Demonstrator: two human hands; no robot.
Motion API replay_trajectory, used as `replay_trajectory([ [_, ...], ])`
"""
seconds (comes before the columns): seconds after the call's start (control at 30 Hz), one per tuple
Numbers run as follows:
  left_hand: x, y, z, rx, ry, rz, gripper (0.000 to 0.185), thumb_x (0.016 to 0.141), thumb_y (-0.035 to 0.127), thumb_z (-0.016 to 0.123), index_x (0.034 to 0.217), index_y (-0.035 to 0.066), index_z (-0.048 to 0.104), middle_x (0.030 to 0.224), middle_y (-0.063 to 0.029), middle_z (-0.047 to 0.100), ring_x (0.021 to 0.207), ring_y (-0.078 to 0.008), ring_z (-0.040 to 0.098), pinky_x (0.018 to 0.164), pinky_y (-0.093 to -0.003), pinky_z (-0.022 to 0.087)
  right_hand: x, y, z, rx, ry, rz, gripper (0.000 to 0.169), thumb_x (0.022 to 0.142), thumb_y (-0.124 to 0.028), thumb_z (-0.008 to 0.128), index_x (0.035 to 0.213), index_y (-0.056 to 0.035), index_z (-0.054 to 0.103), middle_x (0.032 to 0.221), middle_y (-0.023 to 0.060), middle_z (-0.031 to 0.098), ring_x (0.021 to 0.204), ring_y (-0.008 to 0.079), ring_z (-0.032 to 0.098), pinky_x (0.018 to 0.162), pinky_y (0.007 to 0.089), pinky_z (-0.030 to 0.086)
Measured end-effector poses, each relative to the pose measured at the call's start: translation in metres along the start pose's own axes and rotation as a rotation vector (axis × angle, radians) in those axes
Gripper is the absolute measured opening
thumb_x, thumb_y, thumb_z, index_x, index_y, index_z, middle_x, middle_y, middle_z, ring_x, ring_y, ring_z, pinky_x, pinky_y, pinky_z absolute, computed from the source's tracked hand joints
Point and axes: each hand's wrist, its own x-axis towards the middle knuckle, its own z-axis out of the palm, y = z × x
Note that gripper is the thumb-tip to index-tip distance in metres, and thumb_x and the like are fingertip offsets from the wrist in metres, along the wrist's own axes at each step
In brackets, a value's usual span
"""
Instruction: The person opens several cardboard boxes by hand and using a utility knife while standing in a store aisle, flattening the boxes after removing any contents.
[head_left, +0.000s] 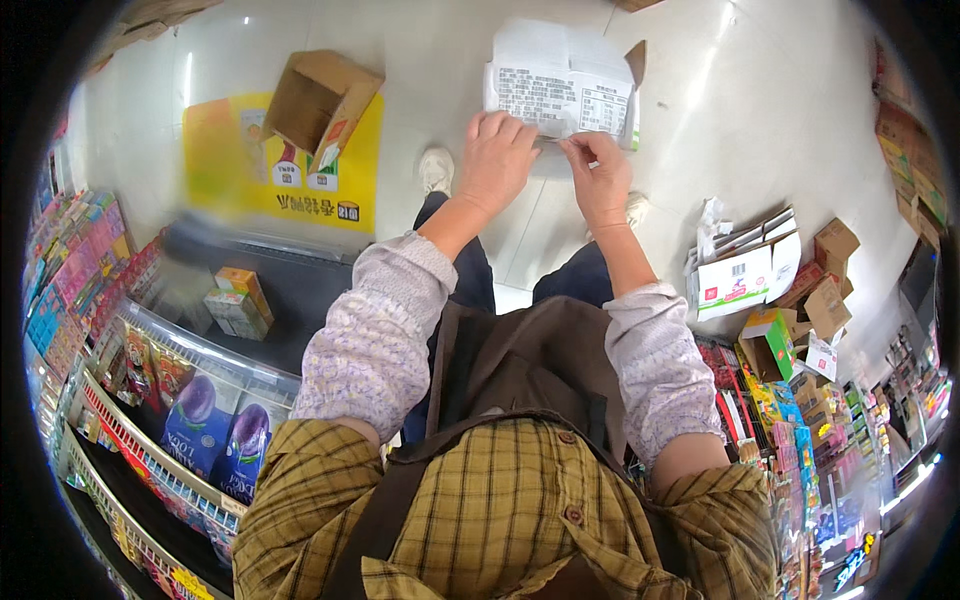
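Note:
A white cardboard box printed with dark text panels is in front of me, above the tiled floor. My left hand lies over its near left edge, fingers curled against the cardboard. At the near edge, right of the middle, my right hand pinches with thumb and index finger. What exactly lies between those fingertips is too small to tell. A brown flap sticks up at the box's far right corner. The underside of the box is hidden.
An opened brown carton stands on a yellow floor poster. Flattened white cartons lean together at right, near several empty boxes. At left is a black shelf top with two small boxes, above baskets of packaged snacks.

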Motion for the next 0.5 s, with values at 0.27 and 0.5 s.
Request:
replay_trajectory([
  [0.27, 0.065, 0.072, -0.169, -0.167, -0.001, -0.030, 0.018, 0.079, 0.025, 0.062, 0.077, 0.008, 0.064, 0.075, -0.0090, 0.062, 0.077, -0.0267, 0.060, 0.073, -0.0420, 0.043, 0.008, -0.145, -0.079, 0.395, 0.175, -0.064, 0.008, 0.082, -0.005, 0.068, 0.087, -0.0017, 0.064, 0.082, 0.0062, 0.065, 0.069, 0.0129, 0.058, 0.067, 0.0248, 0.048],
  [0.5, 0.079, 0.100, -0.328, -0.359, -0.096, -0.147, 0.023, 0.081, 0.030, 0.063, 0.082, 0.007, 0.066, 0.072, -0.0105, 0.064, 0.067, -0.0256, 0.061, 0.060, -0.0373, 0.046, 0.006, -0.286, -0.140, 0.089, 0.198, -0.636, 0.007, 0.079, -0.003, 0.068, 0.084, -0.0034, 0.065, 0.089, 0.0088, 0.064, 0.074, 0.0174, 0.060, 0.068, 0.0256, 0.049],
])
